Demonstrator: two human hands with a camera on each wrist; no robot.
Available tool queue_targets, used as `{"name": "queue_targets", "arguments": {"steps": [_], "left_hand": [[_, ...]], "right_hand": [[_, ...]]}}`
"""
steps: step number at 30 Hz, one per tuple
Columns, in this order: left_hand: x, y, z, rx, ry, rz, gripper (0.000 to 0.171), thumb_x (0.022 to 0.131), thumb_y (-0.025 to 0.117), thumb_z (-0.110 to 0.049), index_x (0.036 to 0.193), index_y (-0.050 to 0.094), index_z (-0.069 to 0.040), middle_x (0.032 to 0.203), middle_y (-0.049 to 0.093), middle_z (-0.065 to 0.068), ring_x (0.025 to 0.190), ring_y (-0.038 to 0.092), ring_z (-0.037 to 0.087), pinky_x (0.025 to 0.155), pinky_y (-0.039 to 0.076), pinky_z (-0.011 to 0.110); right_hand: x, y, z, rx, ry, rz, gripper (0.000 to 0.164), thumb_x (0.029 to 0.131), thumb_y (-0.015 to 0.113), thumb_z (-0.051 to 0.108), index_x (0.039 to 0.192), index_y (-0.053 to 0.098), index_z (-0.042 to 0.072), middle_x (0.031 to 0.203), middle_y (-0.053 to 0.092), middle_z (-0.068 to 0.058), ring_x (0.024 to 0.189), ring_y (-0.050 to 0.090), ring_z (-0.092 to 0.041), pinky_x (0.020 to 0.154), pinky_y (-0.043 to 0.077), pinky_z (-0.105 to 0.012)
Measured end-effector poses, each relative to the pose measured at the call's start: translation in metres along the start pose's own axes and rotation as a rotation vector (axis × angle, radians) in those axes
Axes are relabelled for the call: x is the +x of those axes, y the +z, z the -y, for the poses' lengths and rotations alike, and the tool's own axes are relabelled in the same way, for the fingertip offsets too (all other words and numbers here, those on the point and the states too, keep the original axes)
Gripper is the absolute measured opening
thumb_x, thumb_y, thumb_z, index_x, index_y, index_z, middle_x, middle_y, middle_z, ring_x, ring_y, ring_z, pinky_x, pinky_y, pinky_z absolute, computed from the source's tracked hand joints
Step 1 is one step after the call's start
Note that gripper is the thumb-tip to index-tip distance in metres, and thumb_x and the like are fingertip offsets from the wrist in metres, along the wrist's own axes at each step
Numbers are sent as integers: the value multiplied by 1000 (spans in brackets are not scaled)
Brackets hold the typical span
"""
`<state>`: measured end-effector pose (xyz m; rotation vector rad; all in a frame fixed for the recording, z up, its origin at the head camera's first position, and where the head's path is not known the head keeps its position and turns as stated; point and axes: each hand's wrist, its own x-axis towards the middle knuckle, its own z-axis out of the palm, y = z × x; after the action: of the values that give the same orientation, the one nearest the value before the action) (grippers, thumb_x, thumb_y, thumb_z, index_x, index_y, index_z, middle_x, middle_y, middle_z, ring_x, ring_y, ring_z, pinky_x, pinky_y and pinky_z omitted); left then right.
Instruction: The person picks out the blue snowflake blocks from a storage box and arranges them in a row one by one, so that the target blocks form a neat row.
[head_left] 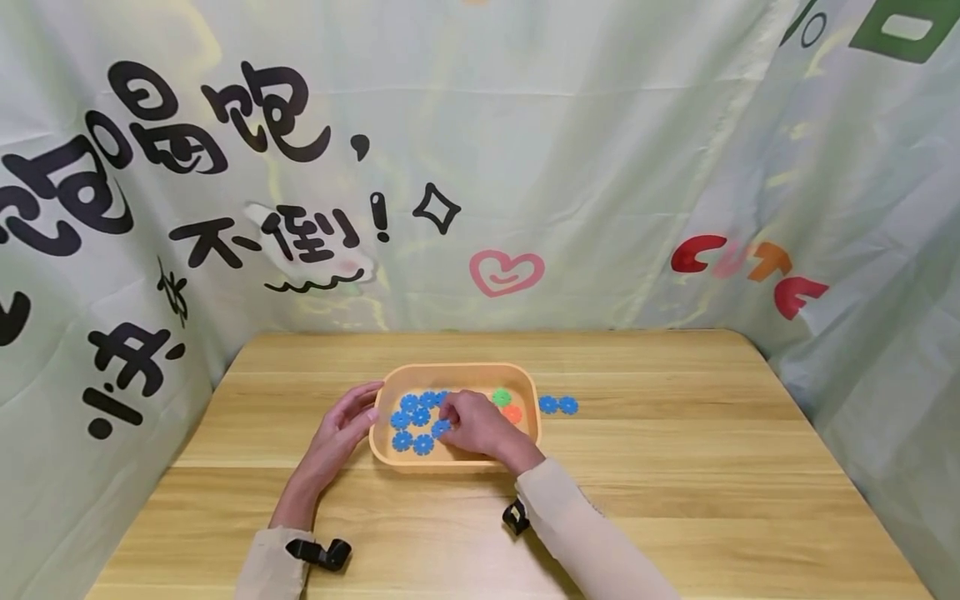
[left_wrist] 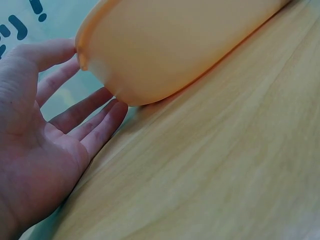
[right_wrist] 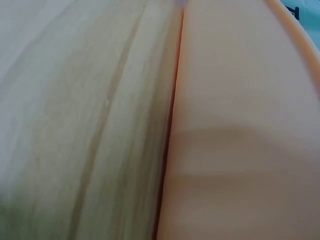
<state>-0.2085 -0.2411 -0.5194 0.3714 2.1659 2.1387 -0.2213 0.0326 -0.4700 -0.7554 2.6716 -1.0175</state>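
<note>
An orange-yellow plastic tray (head_left: 454, 468) with rounded corners sits on the wooden table. Inside it, several blue toothed discs, snowflake-type building pieces (head_left: 402, 441), are gathered at the left and middle. My left hand (head_left: 341, 433) rests at the tray's left end, its extended fingertips (left_wrist: 119, 107) against the outer wall and rim. Reaching over the near rim, my right hand (head_left: 480, 423) has its fingers curled down among the blue pieces, with one blue disc (head_left: 440, 429) between fingertips and thumb. In the right wrist view the tray's outer wall (right_wrist: 240, 125) hides that hand.
A green disc (head_left: 501, 397) and an orange-red disc (head_left: 512, 413) lie at the tray's right side. Outside the tray, on the right, two blue discs (head_left: 558, 405) lie side by side on the table (head_left: 675, 467). A printed curtain (head_left: 585, 167) hangs behind.
</note>
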Motion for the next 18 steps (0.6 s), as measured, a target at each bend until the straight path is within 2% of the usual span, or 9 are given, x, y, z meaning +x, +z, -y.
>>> {"name": "queue_targets", "arguments": {"steps": [4, 8, 11, 13, 18], "left_hand": [[1, 0, -1, 2, 0, -4, 45, 103, 61, -20, 147, 51, -15, 150, 48, 13, 134, 49, 30, 98, 53, 36], [3, -1, 0, 14, 6, 7, 46, 104, 60, -20, 148, 50, -14, 150, 47, 15, 134, 49, 31, 98, 52, 36], [3, -2, 2, 18, 15, 20, 46, 105, 59, -19, 149, 48, -11, 151, 45, 17, 134, 48, 34, 98, 52, 36], [2, -2, 2, 13, 16, 21, 46, 105, 58, -17, 149, 48, -11, 151, 45, 18, 134, 48, 36, 98, 52, 36], [0, -1, 1, 4, 8, 15, 46, 104, 59, -17, 149, 49, -10, 151, 45, 18, 133, 48, 38, 98, 53, 35]], "right_hand": [[-2, -2, -1, 48, -10, -11, 19, 86, 81, 6, 98, 65, 6, 86, 64, -2, 76, 56, -13, 72, 50, -27], [-4, -6, -3, 128, -7, -2, 11, 92, 74, 4, 96, 65, 8, 78, 63, 0, 64, 53, -11, 61, 47, -26], [-6, -10, -3, 203, -1, 6, 5, 95, 67, 1, 97, 65, 6, 80, 65, -3, 59, 53, -11, 56, 46, -25], [-7, -13, -4, 246, -2, 3, 6, 97, 63, 0, 98, 65, 5, 83, 65, -5, 59, 56, -14, 54, 46, -25], [-15, -22, -2, 306, -17, -31, 5, 99, 60, 1, 103, 62, 3, 92, 63, -6, 74, 67, -25, 57, 52, -25]]}}
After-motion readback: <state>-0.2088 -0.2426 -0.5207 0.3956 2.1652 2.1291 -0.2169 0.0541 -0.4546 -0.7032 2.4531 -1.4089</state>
